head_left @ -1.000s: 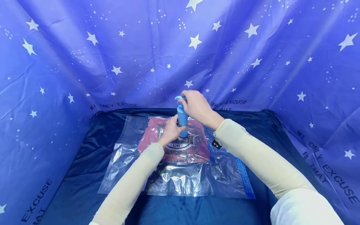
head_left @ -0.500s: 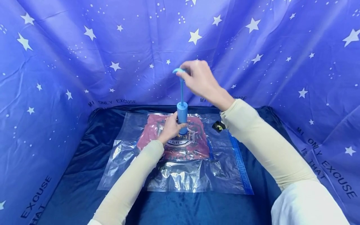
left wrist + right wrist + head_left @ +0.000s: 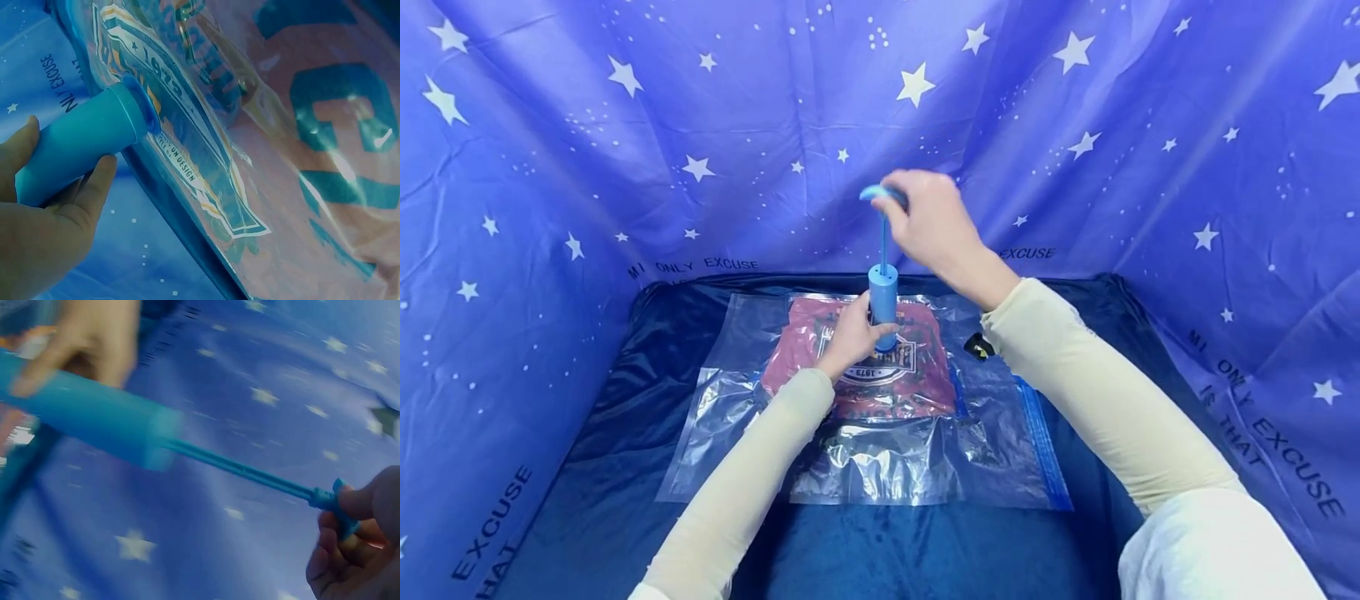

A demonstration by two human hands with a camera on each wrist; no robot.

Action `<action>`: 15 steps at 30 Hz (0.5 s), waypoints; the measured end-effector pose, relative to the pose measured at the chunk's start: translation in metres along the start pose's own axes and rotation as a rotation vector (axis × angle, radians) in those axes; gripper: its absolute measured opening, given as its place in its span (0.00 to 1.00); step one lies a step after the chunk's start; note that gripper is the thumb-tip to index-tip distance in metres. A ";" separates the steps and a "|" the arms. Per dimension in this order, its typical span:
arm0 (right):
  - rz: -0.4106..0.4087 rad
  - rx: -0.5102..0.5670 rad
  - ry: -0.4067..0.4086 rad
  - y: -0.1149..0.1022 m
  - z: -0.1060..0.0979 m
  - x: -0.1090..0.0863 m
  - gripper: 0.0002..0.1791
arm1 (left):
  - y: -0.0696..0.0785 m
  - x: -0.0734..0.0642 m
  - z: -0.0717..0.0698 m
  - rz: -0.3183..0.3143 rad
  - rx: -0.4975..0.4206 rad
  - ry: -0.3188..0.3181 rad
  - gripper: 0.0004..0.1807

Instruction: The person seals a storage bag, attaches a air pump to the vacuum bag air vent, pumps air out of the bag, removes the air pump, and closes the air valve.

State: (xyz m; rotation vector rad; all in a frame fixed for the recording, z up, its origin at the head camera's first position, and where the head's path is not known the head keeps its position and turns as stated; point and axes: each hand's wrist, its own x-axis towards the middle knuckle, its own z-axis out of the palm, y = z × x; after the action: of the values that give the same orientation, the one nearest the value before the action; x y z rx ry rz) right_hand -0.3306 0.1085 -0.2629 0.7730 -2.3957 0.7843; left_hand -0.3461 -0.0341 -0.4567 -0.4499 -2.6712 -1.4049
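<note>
A blue hand pump [image 3: 883, 296] stands upright on a clear plastic storage bag [image 3: 880, 487]. My left hand [image 3: 850, 340] grips its barrel low down, thumb and fingers on either side. Above it, my right hand [image 3: 931, 218] holds the pump's T-shaped handle [image 3: 342, 509], and a long stretch of thin rod [image 3: 240, 470] shows out of the barrel. The pump's flared base [image 3: 142, 105] meets the plastic in the left wrist view. Inside the bag lies a folded pink garment [image 3: 790, 354] with a printed badge reading 1973.
A blue zip strip [image 3: 1043, 450] runs along the bag's right edge. Dark blue cloth [image 3: 850, 550] covers the surface beneath. Star-patterned blue curtains [image 3: 775, 108] hang at the back and both sides. A small black device [image 3: 978, 347] sits at the right cuff.
My right hand pulled the handle up from just above the barrel to high over it, and it now sits slightly lower. My left hand keeps its grip on the barrel.
</note>
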 end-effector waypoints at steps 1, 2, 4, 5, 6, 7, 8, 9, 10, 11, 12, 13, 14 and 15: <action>0.022 -0.010 -0.054 0.005 0.008 -0.003 0.11 | 0.000 0.001 -0.001 0.007 0.004 0.007 0.29; 0.045 -0.025 -0.107 0.009 0.016 -0.007 0.11 | 0.000 0.001 -0.001 0.010 -0.005 0.008 0.29; 0.081 -0.047 -0.187 0.019 0.032 -0.016 0.11 | -0.001 0.001 -0.002 0.008 -0.030 0.001 0.30; 0.089 -0.058 -0.208 0.025 0.040 -0.020 0.11 | -0.001 0.001 -0.002 0.002 -0.041 -0.008 0.30; 0.095 -0.059 -0.222 0.029 0.046 -0.025 0.11 | -0.001 0.001 -0.003 -0.004 -0.054 -0.018 0.30; 0.093 -0.060 -0.228 0.032 0.051 -0.029 0.11 | -0.001 0.000 -0.003 -0.012 -0.067 -0.032 0.30; 0.092 -0.054 -0.230 0.035 0.055 -0.032 0.11 | -0.002 0.000 -0.003 -0.017 -0.069 -0.041 0.31; 0.090 -0.040 -0.225 0.036 0.057 -0.035 0.11 | -0.001 -0.001 -0.003 -0.016 -0.063 -0.043 0.31; 0.087 -0.019 -0.215 0.036 0.057 -0.036 0.11 | -0.001 -0.001 -0.004 -0.009 -0.054 -0.039 0.30; 0.087 0.006 -0.203 0.035 0.057 -0.036 0.10 | -0.001 -0.002 -0.004 0.000 -0.043 -0.032 0.30; 0.089 0.031 -0.194 0.033 0.054 -0.035 0.10 | -0.001 -0.002 -0.004 0.009 -0.036 -0.025 0.31; 0.089 0.050 -0.186 0.030 0.051 -0.032 0.09 | -0.001 -0.003 -0.004 0.012 -0.032 -0.018 0.31; 0.091 0.068 -0.176 0.027 0.047 -0.030 0.09 | -0.001 -0.003 -0.004 0.017 -0.028 -0.010 0.31; 0.086 0.079 -0.159 0.024 0.043 -0.026 0.09 | -0.001 -0.004 -0.005 0.017 -0.028 -0.004 0.31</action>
State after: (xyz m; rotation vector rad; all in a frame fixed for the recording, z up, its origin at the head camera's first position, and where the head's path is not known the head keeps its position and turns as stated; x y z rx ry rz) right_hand -0.3387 0.1060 -0.3175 0.7942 -2.5670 0.8874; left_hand -0.3431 -0.0395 -0.4555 -0.4775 -2.6479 -1.4399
